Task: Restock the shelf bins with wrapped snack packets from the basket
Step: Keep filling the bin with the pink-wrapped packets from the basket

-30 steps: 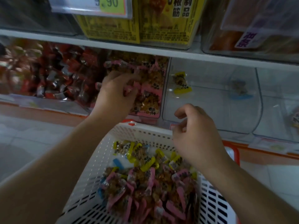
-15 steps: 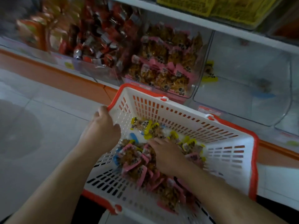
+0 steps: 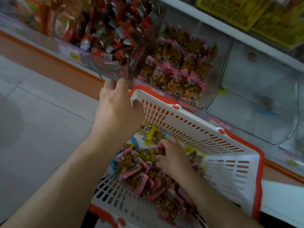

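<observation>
A white basket [image 3: 218, 145] with an orange rim is tilted below the shelf and holds several pink-edged and yellow-edged snack packets [image 3: 133, 168]. My right hand [image 3: 172, 157] is down inside it, fingers curled into the pile around pink-edged packets. My left hand [image 3: 116, 109] is raised at the basket's far left corner. Its thumb is spread in front of the basket wall and its fingertips touch the lower edge of a clear bin flap [image 3: 115, 71]. Behind the basket, a clear bin [image 3: 179, 69] is filled with pink-edged packets.
A bin of red wrapped snacks [image 3: 105, 30] stands left of the pink bin. To the right, a clear bin [image 3: 256, 102] holds only a few stray packets. Yellow boxes [image 3: 246, 15] sit on the shelf above. Grey floor tiles [image 3: 41, 129] lie at left.
My left hand rose from the basket's left rim to its far corner and the clear flap. My right hand stays in the pile. The view has moved closer and tilted.
</observation>
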A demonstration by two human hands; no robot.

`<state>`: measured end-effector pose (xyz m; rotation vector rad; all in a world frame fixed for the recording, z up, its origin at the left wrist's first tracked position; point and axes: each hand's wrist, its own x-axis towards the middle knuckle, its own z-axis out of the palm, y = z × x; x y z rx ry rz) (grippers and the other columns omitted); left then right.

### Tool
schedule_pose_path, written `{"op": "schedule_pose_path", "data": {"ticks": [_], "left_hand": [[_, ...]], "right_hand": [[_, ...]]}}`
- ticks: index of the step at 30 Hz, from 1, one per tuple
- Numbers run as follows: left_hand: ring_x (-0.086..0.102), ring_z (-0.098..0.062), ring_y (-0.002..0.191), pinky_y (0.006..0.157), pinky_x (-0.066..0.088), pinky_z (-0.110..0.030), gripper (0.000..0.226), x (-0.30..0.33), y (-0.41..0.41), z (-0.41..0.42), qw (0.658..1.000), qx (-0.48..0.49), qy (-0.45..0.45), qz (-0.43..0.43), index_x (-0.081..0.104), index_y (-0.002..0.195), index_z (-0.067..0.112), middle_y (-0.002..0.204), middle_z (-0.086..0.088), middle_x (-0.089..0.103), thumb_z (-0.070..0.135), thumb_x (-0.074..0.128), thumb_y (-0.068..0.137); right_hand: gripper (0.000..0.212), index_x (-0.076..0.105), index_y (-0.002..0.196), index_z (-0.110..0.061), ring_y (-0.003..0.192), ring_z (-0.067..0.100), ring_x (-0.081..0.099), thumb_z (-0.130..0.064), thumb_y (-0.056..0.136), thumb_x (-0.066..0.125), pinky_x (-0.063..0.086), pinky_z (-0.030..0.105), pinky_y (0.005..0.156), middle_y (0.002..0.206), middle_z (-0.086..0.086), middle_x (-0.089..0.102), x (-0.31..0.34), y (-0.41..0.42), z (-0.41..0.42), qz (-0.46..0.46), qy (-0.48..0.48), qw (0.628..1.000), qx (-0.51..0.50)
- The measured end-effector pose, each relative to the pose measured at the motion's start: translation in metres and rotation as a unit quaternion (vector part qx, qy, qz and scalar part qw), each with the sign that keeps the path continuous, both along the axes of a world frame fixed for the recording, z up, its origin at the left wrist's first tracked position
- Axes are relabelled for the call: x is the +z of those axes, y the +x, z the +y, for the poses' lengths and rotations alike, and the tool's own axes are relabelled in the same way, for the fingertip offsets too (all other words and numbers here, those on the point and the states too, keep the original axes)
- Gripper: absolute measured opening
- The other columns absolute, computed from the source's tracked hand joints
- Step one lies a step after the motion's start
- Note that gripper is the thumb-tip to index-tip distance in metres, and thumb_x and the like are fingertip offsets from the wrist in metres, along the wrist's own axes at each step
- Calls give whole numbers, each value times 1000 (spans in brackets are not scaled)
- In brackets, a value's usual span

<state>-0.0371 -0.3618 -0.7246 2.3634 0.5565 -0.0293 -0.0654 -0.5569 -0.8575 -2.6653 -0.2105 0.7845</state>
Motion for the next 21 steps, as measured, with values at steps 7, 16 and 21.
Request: {"op": "schedule_pose_path", "data": {"ticks": [7,16,21], "left_hand": [[70,-4,87,79,61,-31,21,-5,0,-19,960,-177,-191,106,70,104,38,98,17,70,54,68,91],[77,-19,82,77,63,-53,11,-1,14,-43,935,-147,-321,39,76,99,28,91,2,79,35,76,91],[75,-19,76,75,63,-48,12,-4,19,-54,946,-120,-298,33,77,86,24,84,0,77,35,80,87]], "right_hand": [[44,62,107,-40,95,3,71,-36,77,94,61,38,84,103,-20,72,121,27,-20,72,245,954,-157],[38,75,121,-23,123,39,66,-46,91,69,43,70,113,124,13,74,124,40,-53,103,451,840,-283],[20,68,105,-17,81,20,71,-13,92,83,57,33,72,95,9,75,120,52,-67,98,432,869,-219]]}}
